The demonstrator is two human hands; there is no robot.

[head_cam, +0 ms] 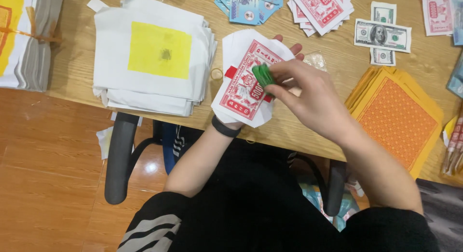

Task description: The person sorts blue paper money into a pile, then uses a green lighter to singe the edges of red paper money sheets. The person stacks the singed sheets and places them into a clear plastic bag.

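The small green object (263,74) is sitting pinched in the right hand (308,95), fingertips clamped around it, its exact kind hard to make out. It is pressing on a bundle of red-printed paper notes (243,83), which the left hand (270,64) is cradling from beneath, mostly hidden, only fingertips peeking out. Over the wooden desk (308,131), a white paper stack with a yellow square (156,54) is lying left, an orange sheet stack (398,117) right, cut off by the arm.

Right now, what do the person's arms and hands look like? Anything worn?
Both forearms are bare, no sleeves, no gloves. The left hand has a plain black band around its wrist. The right hand shows no ring, watch or band. No markings visible.
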